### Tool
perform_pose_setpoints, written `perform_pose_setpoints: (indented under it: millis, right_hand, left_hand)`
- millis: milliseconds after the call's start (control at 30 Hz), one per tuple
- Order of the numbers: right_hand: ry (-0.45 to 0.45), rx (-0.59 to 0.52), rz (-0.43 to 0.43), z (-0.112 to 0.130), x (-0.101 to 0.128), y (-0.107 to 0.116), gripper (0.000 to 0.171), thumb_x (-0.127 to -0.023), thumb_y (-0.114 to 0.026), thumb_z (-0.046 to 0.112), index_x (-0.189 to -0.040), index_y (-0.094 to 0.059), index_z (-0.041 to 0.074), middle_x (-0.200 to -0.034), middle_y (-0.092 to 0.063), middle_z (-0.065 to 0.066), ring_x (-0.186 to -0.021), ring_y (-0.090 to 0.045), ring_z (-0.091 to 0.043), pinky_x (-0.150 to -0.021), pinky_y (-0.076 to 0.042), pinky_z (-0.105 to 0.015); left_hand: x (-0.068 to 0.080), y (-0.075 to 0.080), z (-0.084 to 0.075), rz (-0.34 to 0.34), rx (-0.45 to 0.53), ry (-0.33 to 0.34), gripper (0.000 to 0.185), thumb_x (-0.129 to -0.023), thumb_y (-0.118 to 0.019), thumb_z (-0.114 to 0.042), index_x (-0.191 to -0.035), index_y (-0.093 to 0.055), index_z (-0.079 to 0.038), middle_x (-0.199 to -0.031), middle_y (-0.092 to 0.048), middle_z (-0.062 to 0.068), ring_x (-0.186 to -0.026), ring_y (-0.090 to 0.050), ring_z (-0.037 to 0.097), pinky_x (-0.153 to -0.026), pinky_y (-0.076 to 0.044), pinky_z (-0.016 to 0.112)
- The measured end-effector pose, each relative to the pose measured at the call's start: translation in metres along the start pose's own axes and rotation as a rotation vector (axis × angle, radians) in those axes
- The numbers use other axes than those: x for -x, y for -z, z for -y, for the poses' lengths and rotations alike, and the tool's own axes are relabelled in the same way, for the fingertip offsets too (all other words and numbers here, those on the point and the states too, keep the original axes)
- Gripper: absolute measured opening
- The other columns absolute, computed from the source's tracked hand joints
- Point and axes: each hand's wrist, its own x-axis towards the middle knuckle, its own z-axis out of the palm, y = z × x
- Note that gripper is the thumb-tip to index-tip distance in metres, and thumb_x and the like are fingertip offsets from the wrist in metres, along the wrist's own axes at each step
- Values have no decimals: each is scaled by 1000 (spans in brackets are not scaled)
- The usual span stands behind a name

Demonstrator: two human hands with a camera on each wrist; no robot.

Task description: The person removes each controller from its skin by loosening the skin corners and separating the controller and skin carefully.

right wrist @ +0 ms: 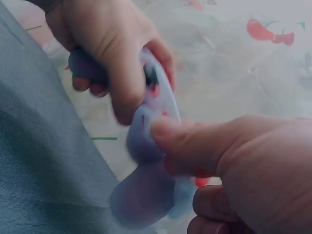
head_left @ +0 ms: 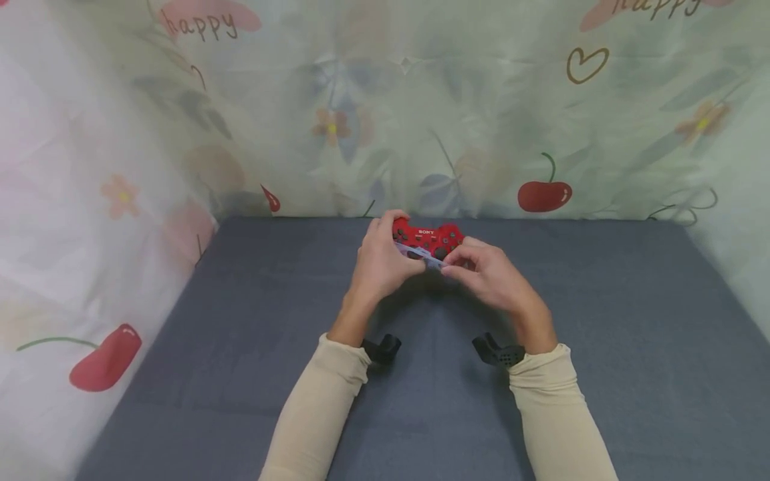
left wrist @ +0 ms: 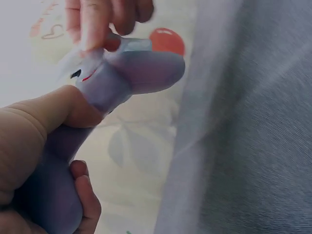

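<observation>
Soft, even, rather dim light; faint shadows under the forearms; both wrist views blurred, out of focus.

A grey-blue cloth-covered table [head_left: 601, 347] lay beneath both hands and stretched well beyond them on either side. Its far edge, just past the hands, met a floral printed curtain [head_left: 421, 120], which also bordered it to their left.

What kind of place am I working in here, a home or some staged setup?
Probably a staged recording booth, not a lived-in room: printed fabric sheets with cherries and "happy" hang as walls around a table with a grey cloth, and both hands hold a red game controller over it.
</observation>
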Motion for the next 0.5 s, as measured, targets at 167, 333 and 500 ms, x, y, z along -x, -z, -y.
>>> perform_pose_setpoints:
  millis: [167, 333, 500]
  right_hand:
    - [26, 13, -17, 3, 1, 2, 17, -91, -76, 9, -108, -77, 10, -94, -58, -5, -78, -53, -18, -67, -48, -27]
    - [101, 2, -56, 2, 1, 0, 24, -91, -74, 5, -114, -78, 9, -95, -58, -4, -79, -52, -15, -67, -46, -24]
    - [230, -47, -201, -1, -3, -7, 23, -90, -75, 3, -112, -79, 7, -106, -62, -8, -86, -53, -14, -70, -45, -20]
  left_hand:
    - [0, 10, -1, -29, 138, 5, 80, -71, -88, -23, -139, -48, -26, -124, -57, 4, -107, -55, 19, -82, -56, 40]
    - [-3, 17, 2, -16, 226, 24, 78, -71, -87, -21, -139, -48, -24, -122, -59, 2, -104, -56, 17, -79, -56, 37]
    - [-6, 20, 3, -27, 263, 37, 80, -73, -87, -23, -141, -45, -24, -126, -56, 3, -109, -55, 18, -81, -58, 37]
